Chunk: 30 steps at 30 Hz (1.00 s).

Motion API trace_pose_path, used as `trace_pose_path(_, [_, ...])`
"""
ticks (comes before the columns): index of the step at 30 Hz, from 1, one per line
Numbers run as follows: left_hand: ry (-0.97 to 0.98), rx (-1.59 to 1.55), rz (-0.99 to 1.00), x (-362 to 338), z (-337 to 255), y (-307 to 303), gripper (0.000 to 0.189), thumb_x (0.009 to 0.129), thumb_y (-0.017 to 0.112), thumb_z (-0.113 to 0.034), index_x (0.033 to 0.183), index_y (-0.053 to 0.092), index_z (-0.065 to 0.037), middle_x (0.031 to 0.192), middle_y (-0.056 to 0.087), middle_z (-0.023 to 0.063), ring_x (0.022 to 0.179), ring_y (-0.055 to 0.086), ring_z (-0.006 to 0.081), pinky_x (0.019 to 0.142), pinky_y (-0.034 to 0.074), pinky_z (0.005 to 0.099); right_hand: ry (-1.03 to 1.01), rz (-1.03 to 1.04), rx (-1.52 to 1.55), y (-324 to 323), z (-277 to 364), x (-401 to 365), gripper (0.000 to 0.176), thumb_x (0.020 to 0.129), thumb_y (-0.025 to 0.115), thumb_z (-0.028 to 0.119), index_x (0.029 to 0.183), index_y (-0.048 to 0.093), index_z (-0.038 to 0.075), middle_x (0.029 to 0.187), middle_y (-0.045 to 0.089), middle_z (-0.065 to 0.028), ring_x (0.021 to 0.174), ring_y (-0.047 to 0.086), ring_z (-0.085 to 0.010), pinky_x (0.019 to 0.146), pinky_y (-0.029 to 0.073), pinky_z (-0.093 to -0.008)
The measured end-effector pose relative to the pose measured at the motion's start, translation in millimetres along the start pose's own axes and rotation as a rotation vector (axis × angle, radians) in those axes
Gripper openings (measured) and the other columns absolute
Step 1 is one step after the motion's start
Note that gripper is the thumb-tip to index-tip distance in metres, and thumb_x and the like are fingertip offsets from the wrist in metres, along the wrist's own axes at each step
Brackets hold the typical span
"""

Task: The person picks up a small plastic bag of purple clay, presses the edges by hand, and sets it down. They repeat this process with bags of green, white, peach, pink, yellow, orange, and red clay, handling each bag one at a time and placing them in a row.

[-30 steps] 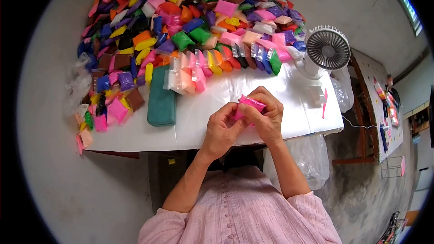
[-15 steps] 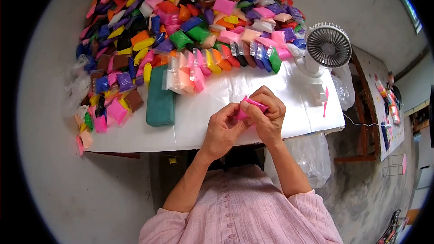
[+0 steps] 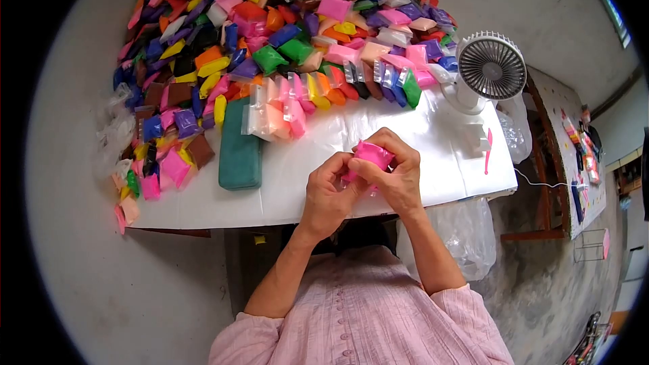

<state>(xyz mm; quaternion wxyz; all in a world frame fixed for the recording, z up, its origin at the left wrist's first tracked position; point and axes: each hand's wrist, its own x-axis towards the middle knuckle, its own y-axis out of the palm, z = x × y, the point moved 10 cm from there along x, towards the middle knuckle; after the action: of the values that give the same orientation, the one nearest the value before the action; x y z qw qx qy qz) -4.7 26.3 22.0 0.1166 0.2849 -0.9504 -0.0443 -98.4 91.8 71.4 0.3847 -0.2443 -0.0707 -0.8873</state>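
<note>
A bright pink packet (image 3: 375, 153) is now showing a broader face than it was showing 0.5 seconds ago, suggesting that it is being turned or pressed rather than set down. The left hand (image 3: 328, 192) and right hand (image 3: 399, 176) are meeting closely and both gripping it. The packet is sitting between them, its top poking up beside the right thumb, over the white-covered bench (image 3: 297, 182), while a green case (image 3: 240, 155) is lying beyond the left hand.
</note>
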Motion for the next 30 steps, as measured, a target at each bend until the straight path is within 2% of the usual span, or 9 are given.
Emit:
trace_pose_path(9, [-0.022,0.034,0.061,0.3,-1.8,9.7,0.02,0.088,0.065,-0.003,0.106,0.059,0.001,0.096,0.06,0.0013,0.09,0.056,0.0086,0.083,0.047,0.0233,0.085,-0.037,0.059,-7.5,-9.0,-1.4,0.015,0.077,0.072,0.008,0.068,0.064,-0.002,0.067,0.055,-0.0036,0.06,0.049,-0.0101,0.055,0.039,-0.025])
trace_pose_path(11, [-0.012,0.058,0.066,-0.2,0.6,8.4,0.021,0.088,0.065,-0.003,0.107,0.059,0.001,0.097,0.06,0.0017,0.089,0.057,0.0088,0.083,0.048,0.0236,0.07,-0.029,0.066,-7.2,-11.7,-1.6,0.014,0.079,0.07,0.008,0.072,0.065,-0.002,0.069,0.055,-0.0034,0.062,0.049,-0.0093,0.055,0.039,-0.0249])
trace_pose_path(14, [-0.015,0.023,-0.024,0.0,-3.4,4.8,0.019,0.085,0.067,-0.005,0.102,0.06,0.002,0.088,0.061,0.0015,0.08,0.056,0.008,0.074,0.048,0.0233,0.101,-0.024,0.15,-7.6,-18.8,-0.7,0.014,0.081,0.069,0.011,0.081,0.065,-0.002,0.074,0.055,-0.0022,0.066,0.049,-0.0081,0.056,0.039,-0.0243])
trace_pose_path(18, [0.006,-0.169,-0.108,1.0,-8.5,-2.8,0.017,0.089,0.065,-0.008,0.103,0.06,0.001,0.09,0.061,0.0009,0.083,0.056,0.0076,0.076,0.048,0.0226,0.273,0.04,0.211,1.3,-28.1,-4.7,0.023,0.083,0.07,0.018,0.093,0.064,-0.001,0.08,0.055,0.0004,0.072,0.049,-0.0063,0.059,0.042,-0.0227])
trace_pose_path(22, [0.057,-0.138,-0.139,-0.1,-9.6,-9.0,0.016,0.094,0.059,-0.01,0.104,0.06,0.001,0.092,0.061,0.0004,0.084,0.055,0.0069,0.078,0.046,0.0216,0.288,0.187,0.167,12.4,-38.4,-10.3,0.033,0.077,0.078,0.022,0.1,0.065,0.001,0.081,0.054,0.0015,0.072,0.05,-0.0056,0.063,0.044,-0.0214])
trace_pose_path(26, [0.0,-0.085,-0.117,-1.5,-6.5,-11.3,0.017,0.096,0.055,-0.013,0.102,0.06,0.002,0.091,0.061,0.0001,0.084,0.053,0.0066,0.076,0.045,0.0213,0.249,0.093,0.18,7.1,-29.9,-6.2,0.025,0.077,0.077,0.017,0.09,0.067,0.0,0.08,0.055,0.0001,0.069,0.05,-0.0075,0.059,0.041,-0.0232])
trace_pose_path(30, [0.021,-0.001,-0.118,-1.3,-8.5,-8.1,0.017,0.097,0.054,-0.013,0.1,0.061,0.002,0.089,0.062,0.0001,0.082,0.053,0.0069,0.074,0.045,0.0222,0.089,0.076,0.038,0.7,-12.7,-2.1,0.014,0.077,0.072,0.011,0.084,0.067,-0.001,0.078,0.055,-0.0027,0.067,0.051,-0.0102,0.058,0.04,-0.0244])
